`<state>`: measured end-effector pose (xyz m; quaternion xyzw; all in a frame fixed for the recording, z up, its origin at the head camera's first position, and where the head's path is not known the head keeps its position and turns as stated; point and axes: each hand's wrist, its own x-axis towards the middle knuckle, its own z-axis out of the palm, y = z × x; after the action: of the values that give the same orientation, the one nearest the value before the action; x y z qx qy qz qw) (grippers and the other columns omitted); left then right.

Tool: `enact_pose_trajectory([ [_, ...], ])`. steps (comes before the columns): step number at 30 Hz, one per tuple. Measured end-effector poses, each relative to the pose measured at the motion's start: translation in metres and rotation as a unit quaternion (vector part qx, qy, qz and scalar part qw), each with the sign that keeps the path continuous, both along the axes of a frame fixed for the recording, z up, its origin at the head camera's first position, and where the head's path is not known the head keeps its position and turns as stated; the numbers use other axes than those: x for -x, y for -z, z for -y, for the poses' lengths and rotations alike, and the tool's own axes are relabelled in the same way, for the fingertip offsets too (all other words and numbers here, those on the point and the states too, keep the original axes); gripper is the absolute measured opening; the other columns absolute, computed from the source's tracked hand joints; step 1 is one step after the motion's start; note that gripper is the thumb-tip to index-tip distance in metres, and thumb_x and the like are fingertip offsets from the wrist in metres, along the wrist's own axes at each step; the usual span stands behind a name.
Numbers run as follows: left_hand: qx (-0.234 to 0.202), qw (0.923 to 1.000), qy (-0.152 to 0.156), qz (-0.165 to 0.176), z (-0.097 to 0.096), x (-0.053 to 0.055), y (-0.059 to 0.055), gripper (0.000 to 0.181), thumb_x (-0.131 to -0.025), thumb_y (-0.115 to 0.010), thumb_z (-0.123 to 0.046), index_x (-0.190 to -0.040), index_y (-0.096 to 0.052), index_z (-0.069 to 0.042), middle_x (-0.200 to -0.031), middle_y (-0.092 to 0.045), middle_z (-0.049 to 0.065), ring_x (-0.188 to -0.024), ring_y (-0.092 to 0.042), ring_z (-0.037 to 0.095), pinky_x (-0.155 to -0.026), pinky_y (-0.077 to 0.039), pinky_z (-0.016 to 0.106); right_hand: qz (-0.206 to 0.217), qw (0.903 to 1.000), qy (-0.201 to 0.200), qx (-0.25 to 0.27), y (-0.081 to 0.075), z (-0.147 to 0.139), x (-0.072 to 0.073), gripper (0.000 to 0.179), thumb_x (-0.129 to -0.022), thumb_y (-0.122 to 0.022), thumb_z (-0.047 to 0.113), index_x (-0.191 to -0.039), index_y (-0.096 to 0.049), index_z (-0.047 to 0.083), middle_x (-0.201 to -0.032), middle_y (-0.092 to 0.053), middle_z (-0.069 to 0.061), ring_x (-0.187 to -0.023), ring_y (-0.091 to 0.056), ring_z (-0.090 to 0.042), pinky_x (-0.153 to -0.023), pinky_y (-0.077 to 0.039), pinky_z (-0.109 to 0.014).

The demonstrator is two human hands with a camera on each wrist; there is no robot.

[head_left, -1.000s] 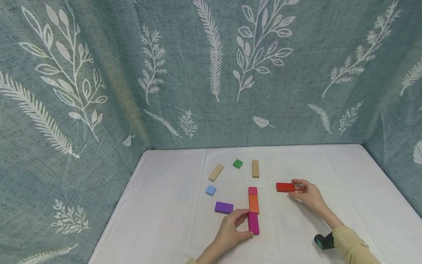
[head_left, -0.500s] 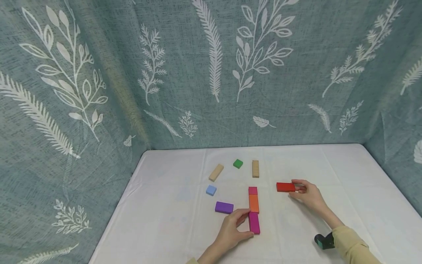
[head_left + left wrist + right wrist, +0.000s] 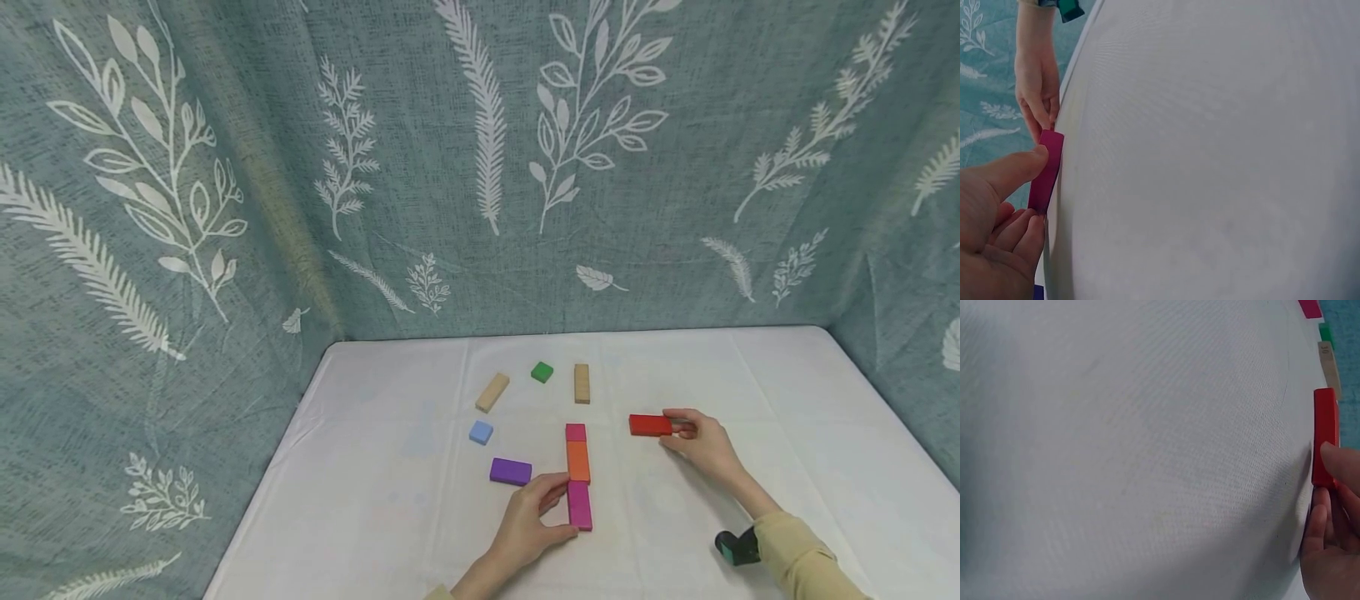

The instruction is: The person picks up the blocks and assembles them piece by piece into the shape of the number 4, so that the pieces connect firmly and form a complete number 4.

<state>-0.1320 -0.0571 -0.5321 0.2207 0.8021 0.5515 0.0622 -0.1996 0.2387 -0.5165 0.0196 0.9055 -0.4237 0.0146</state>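
Note:
In the head view my left hand (image 3: pixel 522 521) pinches a magenta block (image 3: pixel 580 505) lengthwise, with the thumb at its near end and the fingers at its far end. The left wrist view shows the same magenta block (image 3: pixel 1046 172) between thumb and fingertips. Beyond it an orange block (image 3: pixel 577 461) and a small pink block (image 3: pixel 575 432) continue in a line away from me. Over on the right, my right hand (image 3: pixel 705 444) pinches the right end of a red block (image 3: pixel 649 425). The right wrist view has the thumb on top of the red block (image 3: pixel 1325 425).
A purple block (image 3: pixel 511 472) lies just left of my left hand. Farther back are a light blue block (image 3: pixel 481 432), a green block (image 3: pixel 542 372) and wooden blocks (image 3: pixel 492 392) on the white tabletop (image 3: pixel 390 467). A patterned curtain (image 3: pixel 420 167) stands behind the table.
The magenta block has shifted very slightly rightward in my left hand's grip, against the near end of the orange block. My right hand and the red block stay practically still.

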Motion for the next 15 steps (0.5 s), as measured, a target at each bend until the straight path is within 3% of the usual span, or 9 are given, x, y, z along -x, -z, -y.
enact_pose_trajectory([
  [15,-0.003,0.9998,0.005,0.021,-0.0024,0.0011,-0.0029,0.064,-0.070,-0.079,0.002,-0.127,-0.052,0.005,-0.127,-0.056,0.019,-0.118,-0.058,0.030,-0.098,-0.049,0.021,-0.011,0.9999,0.002,-0.003,0.0020,-0.0006,0.0014,0.043,-0.082,-0.069,0.005,-0.121,-0.056,-0.010,-0.108,-0.064,-0.029,-0.091,-0.062,-0.028,-0.064,-0.047,-0.011],
])
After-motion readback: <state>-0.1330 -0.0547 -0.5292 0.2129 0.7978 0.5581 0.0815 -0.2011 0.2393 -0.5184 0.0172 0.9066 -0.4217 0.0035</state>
